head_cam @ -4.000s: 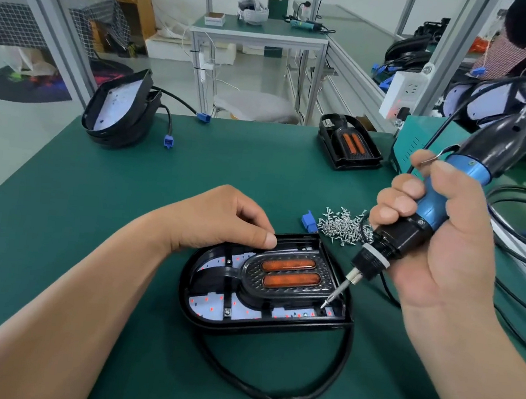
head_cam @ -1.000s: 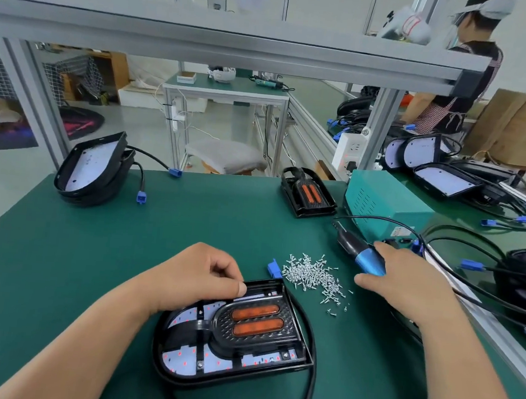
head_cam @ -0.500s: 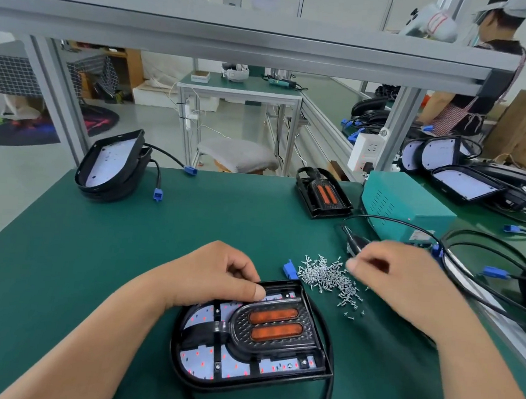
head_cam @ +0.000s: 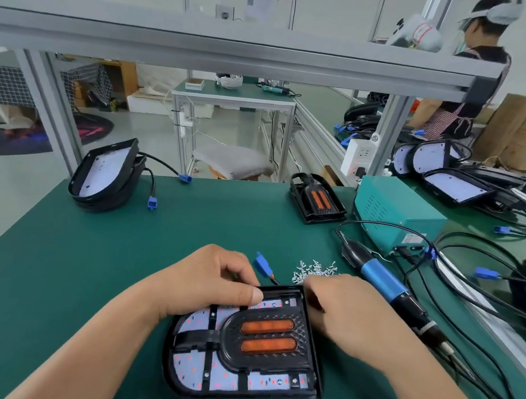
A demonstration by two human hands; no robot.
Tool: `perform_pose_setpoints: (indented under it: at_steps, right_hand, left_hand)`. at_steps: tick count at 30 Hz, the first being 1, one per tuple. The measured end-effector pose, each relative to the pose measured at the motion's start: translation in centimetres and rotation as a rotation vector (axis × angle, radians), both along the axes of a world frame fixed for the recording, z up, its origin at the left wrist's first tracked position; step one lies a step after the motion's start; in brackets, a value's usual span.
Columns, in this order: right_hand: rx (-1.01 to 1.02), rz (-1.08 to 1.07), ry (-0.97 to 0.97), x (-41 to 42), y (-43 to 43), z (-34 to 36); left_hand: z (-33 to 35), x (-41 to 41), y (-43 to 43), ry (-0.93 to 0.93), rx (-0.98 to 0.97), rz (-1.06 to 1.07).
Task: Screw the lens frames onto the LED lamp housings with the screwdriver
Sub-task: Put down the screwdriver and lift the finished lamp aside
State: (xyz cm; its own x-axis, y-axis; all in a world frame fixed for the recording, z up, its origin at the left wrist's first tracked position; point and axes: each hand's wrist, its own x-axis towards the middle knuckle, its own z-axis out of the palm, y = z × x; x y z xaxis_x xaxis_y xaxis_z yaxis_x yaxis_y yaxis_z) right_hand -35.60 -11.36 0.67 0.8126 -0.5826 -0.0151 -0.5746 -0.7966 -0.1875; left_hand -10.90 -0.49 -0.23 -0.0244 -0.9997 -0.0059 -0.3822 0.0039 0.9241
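A black LED lamp housing lies on the green mat in front of me, with a black lens frame holding two orange lenses seated on its white LED board. My left hand grips the housing's far edge, thumb pressed on the top rim. My right hand curls over the housing's right far corner; its fingertips are hidden. The blue and black electric screwdriver lies on the mat to the right, free of either hand. A pile of small silver screws sits just beyond the housing.
A stack of bare housings stands at the far left. An assembled lamp and a teal power box sit at the back right. Black cables with blue plugs run along the right. Another person stands at the far right bench.
My right hand set the screwdriver down on the mat, passed over the screw pile and now rests at the housing's right far corner. My left hand stayed on the housing.
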Motion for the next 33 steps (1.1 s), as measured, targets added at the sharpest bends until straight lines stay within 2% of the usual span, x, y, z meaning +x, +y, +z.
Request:
perform_pose_setpoints:
  at_steps: [6, 8, 10, 12, 20, 23, 27, 29, 31, 33]
  right_hand:
    - [0.259, 0.024, -0.265, 0.2, -0.3, -0.6]
    - [0.419, 0.045, -0.354, 0.5, -0.3, -0.6]
    - [0.657, 0.052, -0.518, 0.9, -0.1, -0.6]
    - [0.765, -0.016, -0.655, 1.3, -0.4, -0.7]
    - [1.251, -0.213, -1.077, 2.0, -1.2, -1.5]
    - [1.275, -0.324, -1.166, 2.3, -2.0, -1.5]
    - [1.262, -0.306, -1.226, 2.6, -2.2, -1.5]
    - [1.155, -0.246, -1.167, 2.5, -1.7, -1.7]
    - [0.943, -0.205, -1.043, 2.5, -0.9, -2.0]
    - [0.935, -0.209, -1.009, 2.6, -0.3, -2.3]
  left_hand:
    - [0.4, -1.2, -0.2, 0.03, -0.188, 0.052]
    - [0.4, -1.4, -0.1, 0.038, -0.169, 0.067]
    - [0.2, -1.2, 0.0, 0.123, -0.102, 0.049]
    - [0.4, -1.4, 0.0, 0.152, -0.059, 0.023]
    - [0.0, -1.3, -0.5, -0.252, -0.157, 0.202]
    - [-0.8, -0.8, -1.0, -0.25, -0.15, 0.351]
    - [-1.5, -0.5, -1.7, -0.126, -0.127, 0.531]
    - [-1.6, -0.8, -1.9, -0.043, -0.125, 0.593]
    - [-1.7, -1.5, -2.2, 0.062, -0.116, 0.673]
    - [-1.8, -1.9, -2.6, 0.221, -0.123, 0.742]
